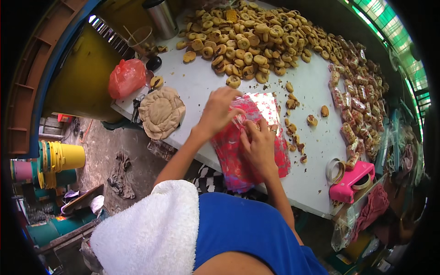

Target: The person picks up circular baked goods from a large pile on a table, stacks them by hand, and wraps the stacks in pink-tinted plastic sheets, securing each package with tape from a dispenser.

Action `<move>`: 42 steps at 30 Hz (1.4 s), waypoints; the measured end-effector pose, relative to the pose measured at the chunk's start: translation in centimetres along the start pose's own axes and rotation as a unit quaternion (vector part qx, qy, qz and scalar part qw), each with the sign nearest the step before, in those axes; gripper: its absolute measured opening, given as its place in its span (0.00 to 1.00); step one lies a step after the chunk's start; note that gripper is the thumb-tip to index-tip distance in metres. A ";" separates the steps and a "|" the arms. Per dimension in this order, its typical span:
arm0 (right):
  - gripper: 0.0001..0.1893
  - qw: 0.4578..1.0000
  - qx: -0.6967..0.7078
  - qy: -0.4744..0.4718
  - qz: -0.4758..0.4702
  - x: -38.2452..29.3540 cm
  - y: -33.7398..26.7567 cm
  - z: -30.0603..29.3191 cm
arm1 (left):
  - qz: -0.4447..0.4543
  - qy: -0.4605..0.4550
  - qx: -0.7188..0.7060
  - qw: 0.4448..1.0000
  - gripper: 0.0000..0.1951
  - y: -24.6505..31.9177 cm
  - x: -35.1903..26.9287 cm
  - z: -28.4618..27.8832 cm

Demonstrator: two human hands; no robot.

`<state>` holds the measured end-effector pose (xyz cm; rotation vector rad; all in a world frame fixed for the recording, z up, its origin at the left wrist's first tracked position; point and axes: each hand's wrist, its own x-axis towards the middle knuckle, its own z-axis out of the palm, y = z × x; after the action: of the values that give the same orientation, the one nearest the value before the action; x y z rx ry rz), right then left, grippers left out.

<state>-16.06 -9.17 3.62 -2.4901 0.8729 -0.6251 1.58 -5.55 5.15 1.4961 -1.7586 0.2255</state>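
A stack of red-and-pink printed plastic wrappers (237, 158) lies in front of me and overhangs the table's near edge. Over its upper left part is my left hand (220, 108), slightly blurred, with thumb and fingers apart. My right hand (260, 142), a ring on one finger, rests on the stack. Its thumb and bent fingers pinch a crinkled bit of clear wrapper film (239, 120) just below the left thumb. Beyond the hands is a large heap of round baked pastries (254, 37) with dark filling. Broken pastry pieces (291, 129) trail along the stack's right side.
Wrapped pastry packs (357, 99) are piled along the right of the white table (319, 147). A pink tape dispenser (343, 190) and tape rolls (335, 171) sit at the near right corner. A beige cloth pad (161, 111) and red plastic bag (127, 78) lie left.
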 end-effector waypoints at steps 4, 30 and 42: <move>0.12 1.000 -0.018 -0.001 0.017 0.0 -0.1 0.5 | -0.475 -0.072 -0.038 0.876 0.15 4.0 -3.1 -0.1; 0.29 0.980 0.148 -0.132 0.028 0.3 2.3 -1.9 | -0.157 -0.235 -0.215 0.935 0.21 3.1 -3.3 1.6; 0.22 0.944 0.305 -0.091 0.091 -0.8 3.8 -4.3 | -0.168 -0.234 -0.069 0.955 0.10 4.0 -2.5 3.0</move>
<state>-20.68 -12.43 4.86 -1.8513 0.6941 -0.4969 -3.34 -4.34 2.89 1.8157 -1.7852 -0.4525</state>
